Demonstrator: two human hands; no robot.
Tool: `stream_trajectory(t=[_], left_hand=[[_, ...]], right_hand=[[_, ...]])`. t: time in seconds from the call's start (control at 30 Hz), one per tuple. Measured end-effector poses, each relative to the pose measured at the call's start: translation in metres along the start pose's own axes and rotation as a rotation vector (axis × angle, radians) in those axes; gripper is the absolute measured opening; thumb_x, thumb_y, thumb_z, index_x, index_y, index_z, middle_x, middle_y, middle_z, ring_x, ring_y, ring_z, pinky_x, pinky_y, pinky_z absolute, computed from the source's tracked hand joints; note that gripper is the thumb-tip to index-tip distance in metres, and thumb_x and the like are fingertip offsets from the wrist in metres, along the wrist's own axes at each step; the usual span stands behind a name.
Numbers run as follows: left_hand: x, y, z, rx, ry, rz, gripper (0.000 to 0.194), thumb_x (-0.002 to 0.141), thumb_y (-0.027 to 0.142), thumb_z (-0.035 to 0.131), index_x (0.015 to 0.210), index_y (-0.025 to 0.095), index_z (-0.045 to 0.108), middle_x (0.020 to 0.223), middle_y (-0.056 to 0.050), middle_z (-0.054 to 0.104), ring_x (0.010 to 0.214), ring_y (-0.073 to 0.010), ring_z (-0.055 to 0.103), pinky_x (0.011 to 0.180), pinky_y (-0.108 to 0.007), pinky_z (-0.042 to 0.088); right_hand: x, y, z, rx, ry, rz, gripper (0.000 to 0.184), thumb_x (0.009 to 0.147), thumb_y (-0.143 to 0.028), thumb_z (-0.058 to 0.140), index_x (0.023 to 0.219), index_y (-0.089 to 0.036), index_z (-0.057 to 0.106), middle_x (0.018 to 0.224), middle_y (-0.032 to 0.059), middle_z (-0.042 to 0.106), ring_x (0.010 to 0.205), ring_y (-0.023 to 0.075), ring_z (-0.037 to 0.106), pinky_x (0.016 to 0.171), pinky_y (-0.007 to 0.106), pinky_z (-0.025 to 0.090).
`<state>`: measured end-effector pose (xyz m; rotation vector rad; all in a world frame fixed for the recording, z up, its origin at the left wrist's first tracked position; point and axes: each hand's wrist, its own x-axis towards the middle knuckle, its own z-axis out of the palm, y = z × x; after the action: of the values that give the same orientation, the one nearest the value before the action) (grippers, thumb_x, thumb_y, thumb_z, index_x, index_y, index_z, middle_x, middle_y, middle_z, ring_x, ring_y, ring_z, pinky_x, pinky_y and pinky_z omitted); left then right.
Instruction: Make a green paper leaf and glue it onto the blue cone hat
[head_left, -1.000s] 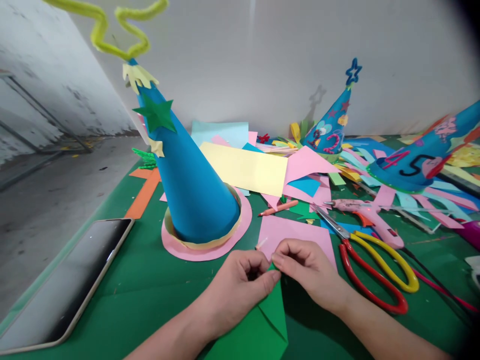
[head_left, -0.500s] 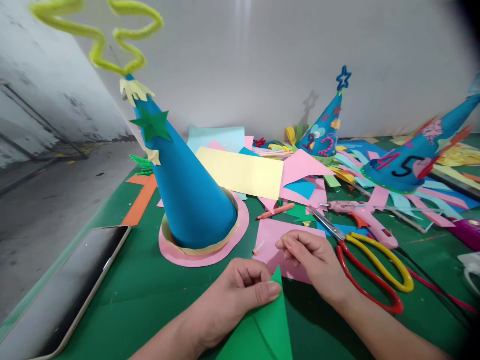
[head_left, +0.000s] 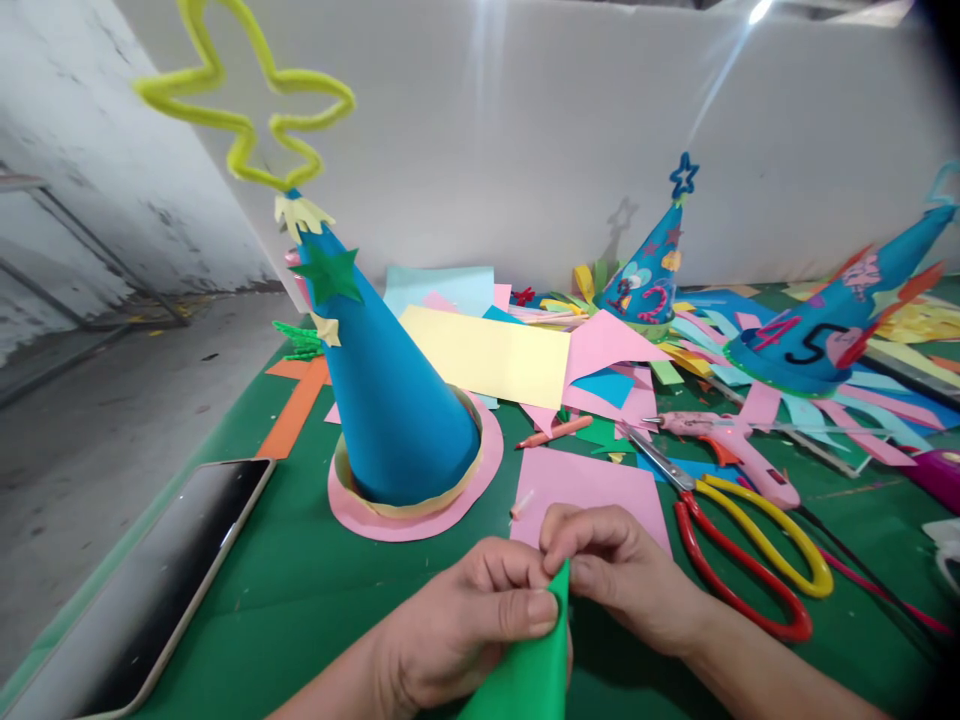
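The left hand [head_left: 465,625] is pinching the green paper [head_left: 529,680] below its far tip; the right hand [head_left: 637,580] is touching that tip, maybe pinching, I can't tell.

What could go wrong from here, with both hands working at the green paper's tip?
The narrow tip of the green paper, pinched between left hand and right hand, might crease or tear. The scissors lie close to the right hand, which could bump them. The glue gun, if hot, might mark nearby paper.
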<state>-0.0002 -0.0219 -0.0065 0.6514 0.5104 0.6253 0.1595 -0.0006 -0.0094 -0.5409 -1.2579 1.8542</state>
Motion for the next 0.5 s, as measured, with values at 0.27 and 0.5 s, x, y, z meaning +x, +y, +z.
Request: stream_trajectory(t=[0.27,0.5], left_hand=[[0.0017,-0.0015,-0.0018,0.012,-0.061,-0.003,0.034,0.065,0.044,0.069,0.054,0.014,0.057,0.047,-0.004,0.059,0.041,-0.0135,0.053,0.046,-0.025,0.037],[0.0036,-0.0064,0.0017,-0.066,-0.09,0.077,0.03,0.069,0.038,0.066,0.056,0.013,0.056,0.043,-0.002,0.057,0.035,-0.0108,0.048,0.041,-0.023,0.034]], right_hand=[[-0.0016,-0.0064,0.0002,-0.083,0.009,-0.038,0.011,0.077,-0.03,0.064,0.081,-0.027,0.074,0.073,-0.0006,0.055,0.067,0.0092,0.046,0.063,0.022,0.036],[-0.0006,-0.0078,0.0026,-0.128,-0.007,-0.065,0.014,0.081,-0.029,0.06,0.079,-0.023,0.073,0.072,0.0006,0.055,0.061,0.0085,0.043,0.055,0.021,0.035]])
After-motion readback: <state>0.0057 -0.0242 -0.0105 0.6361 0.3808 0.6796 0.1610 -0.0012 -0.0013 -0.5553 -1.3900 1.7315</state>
